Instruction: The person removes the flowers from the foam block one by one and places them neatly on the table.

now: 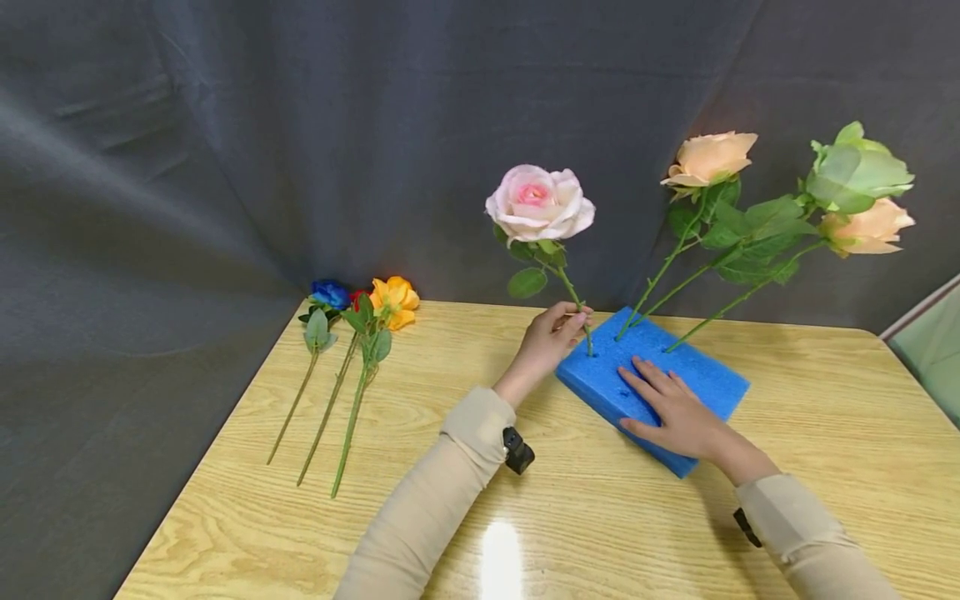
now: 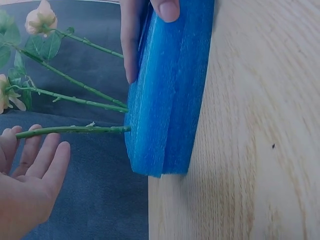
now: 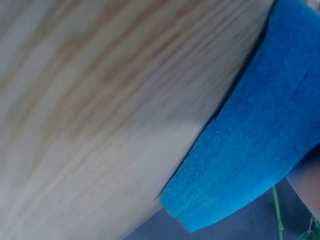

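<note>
A pale pink rose (image 1: 540, 204) stands nearly upright at the left end of a blue foam block (image 1: 716, 385). My left hand (image 1: 549, 340) pinches its green stem (image 2: 85, 129) between thumb and fingers, a little above the foam; the stem's lower end meets a hole in the block's top. Spread fingers of my right hand (image 1: 678, 412) rest flat on the foam's top, near its front edge. Two peach roses (image 1: 708, 158) and a light green rose (image 1: 858, 173) rise from other holes, leaning right. In the right wrist view only a blurred bit of the right hand shows.
On the wooden table (image 1: 225, 500) to the left lie a blue rose (image 1: 330, 293), a red rose (image 1: 358, 297) partly hidden by leaves, and a yellow-orange rose (image 1: 394, 300), stems toward the front. A dark grey curtain (image 1: 337, 125) hangs behind the table.
</note>
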The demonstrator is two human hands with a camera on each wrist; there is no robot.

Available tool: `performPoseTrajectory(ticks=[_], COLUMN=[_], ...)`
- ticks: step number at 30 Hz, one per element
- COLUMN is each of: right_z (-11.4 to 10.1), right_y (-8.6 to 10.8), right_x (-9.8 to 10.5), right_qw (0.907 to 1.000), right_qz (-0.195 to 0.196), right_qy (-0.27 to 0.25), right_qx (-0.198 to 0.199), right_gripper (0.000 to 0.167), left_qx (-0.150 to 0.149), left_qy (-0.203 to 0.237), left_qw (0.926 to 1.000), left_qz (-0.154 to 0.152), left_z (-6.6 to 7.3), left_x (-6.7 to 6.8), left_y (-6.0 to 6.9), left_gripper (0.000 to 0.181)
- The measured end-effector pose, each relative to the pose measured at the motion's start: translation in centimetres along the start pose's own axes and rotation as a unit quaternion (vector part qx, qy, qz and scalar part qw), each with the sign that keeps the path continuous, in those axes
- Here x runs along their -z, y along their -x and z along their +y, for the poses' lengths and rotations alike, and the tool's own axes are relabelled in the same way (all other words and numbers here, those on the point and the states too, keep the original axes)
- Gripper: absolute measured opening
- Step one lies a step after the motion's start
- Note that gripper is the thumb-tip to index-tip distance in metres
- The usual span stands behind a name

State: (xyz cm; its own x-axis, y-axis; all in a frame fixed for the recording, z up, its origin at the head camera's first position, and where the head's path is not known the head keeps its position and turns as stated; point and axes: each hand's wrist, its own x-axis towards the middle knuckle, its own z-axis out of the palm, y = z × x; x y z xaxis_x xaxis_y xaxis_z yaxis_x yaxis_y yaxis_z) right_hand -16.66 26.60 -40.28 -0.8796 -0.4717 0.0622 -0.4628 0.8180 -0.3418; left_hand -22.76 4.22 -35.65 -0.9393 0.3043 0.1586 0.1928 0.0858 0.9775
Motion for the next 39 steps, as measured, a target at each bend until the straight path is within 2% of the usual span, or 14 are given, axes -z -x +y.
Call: performPoseTrajectory(ticks=[2,9,16,20,27,30,36,39], right_z=[0.2,0.5,0.0,-0.2,-0.1,0.0,0.7,1.1], right_y=[0.1,0.2,-0.2,-0.6,-0.3,-0.1,0.1,0.2], right_x=[0.1,0.5,0.2,0.0,0.2,0.3,0.3,0.2], right_qw=[1.0000,0.9999,0.9997,0.9990,0.9990,0.9993,0.9999,1.0000], right_qz=[0.000,0.001,0.002,-0.006,-0.014,-0.010,-0.002,0.000], right_qy=[-0.001,-0.004,0.008,0.008,0.000,-0.003,-0.005,-0.004], right_qx=[0.006,0.012,-0.022,-0.043,-0.042,-0.035,-0.015,-0.004], right_gripper=[0.074,0.071,0.073,0.076,0.073,0.072,0.070,0.069], left_qx=[0.000,0.001,-0.001,-0.005,-0.007,0.001,0.015,0.015], left_qy=[-0.007,-0.022,-0.027,-0.014,0.004,0.010,0.020,0.020], left_qw=[1.0000,0.9997,0.9996,0.9998,0.9997,0.9997,0.9993,0.9992], left_qz=[0.000,-0.009,-0.005,-0.013,-0.023,-0.023,-0.029,-0.030], left_z=[-0.4,-0.4,-0.5,-0.5,-0.6,-0.1,2.1,2.0], left_x=[0.0,-0.1,-0.2,-0.3,-0.3,-0.4,-0.1,-0.1], left_y=[-0.2,-0.3,-0.2,-0.1,0.0,0.3,1.5,1.5], left_gripper=[0.029,0.031,0.030,0.029,0.030,0.030,0.030,0.030])
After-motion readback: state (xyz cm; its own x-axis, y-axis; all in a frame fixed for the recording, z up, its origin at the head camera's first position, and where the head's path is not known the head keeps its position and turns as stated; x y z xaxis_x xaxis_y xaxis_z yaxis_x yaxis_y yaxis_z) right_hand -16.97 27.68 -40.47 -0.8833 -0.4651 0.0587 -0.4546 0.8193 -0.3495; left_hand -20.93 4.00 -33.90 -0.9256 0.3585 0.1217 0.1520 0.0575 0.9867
